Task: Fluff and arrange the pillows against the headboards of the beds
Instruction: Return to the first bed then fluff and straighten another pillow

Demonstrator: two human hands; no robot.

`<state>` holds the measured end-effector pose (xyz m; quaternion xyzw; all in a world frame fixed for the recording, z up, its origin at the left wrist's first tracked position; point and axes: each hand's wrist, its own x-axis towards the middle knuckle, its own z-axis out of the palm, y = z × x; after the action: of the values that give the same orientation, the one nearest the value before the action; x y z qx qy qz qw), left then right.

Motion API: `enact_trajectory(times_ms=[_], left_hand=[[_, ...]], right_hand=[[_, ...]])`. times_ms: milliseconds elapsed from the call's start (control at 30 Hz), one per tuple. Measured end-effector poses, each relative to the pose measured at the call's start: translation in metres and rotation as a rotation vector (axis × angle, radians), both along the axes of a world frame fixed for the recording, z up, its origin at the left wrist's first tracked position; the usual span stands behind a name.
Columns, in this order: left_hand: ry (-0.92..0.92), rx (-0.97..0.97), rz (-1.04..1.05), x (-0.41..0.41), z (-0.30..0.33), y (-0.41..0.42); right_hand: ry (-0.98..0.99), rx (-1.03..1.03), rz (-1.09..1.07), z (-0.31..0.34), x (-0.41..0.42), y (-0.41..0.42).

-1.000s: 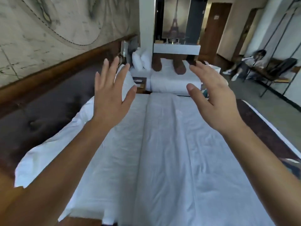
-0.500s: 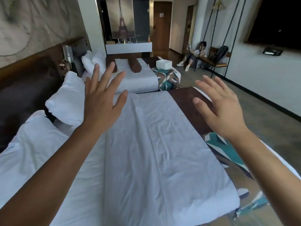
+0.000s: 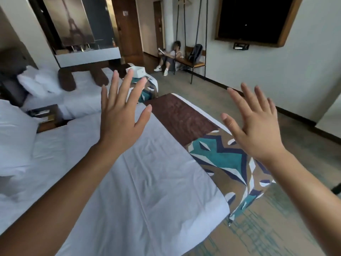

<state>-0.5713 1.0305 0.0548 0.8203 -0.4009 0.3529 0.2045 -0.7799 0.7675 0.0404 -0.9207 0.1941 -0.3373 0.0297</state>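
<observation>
Our left hand (image 3: 120, 119) and right hand (image 3: 252, 126) hold nothing, fingers spread wide, raised above the near bed (image 3: 147, 182). Its white pillow (image 3: 14, 137) lies far left, well apart.

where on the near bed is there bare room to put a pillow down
The white sheet lies bare from the pillow at the left edge to the brown and patterned runner; both the left hand and right hand hover empty. The nightstand between the beds is cluttered.
</observation>
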Motion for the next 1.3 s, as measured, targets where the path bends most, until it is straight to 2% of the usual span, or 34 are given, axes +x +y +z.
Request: enact_trajectory(times_ms=[533, 800, 1033, 1300], left_hand=[[-0.037, 0.050, -0.383, 0.059, -0.013, -0.264], [0.040, 0.115, -0.595, 0.019, -0.032, -0.410], [0.074, 0.118, -0.697, -0.033, -0.049, -0.568], [0.135, 0.128, -0.687, -0.086, -0.054, -0.739]], right_hand=[[0.141, -0.033, -0.532, 0.009, -0.055, -0.127], [0.165, 0.015, -0.748, -0.013, -0.114, -0.206], [0.148, 0.057, -0.824, -0.035, -0.172, -0.328], [0.172, 0.086, -0.791, -0.028, -0.225, -0.493]])
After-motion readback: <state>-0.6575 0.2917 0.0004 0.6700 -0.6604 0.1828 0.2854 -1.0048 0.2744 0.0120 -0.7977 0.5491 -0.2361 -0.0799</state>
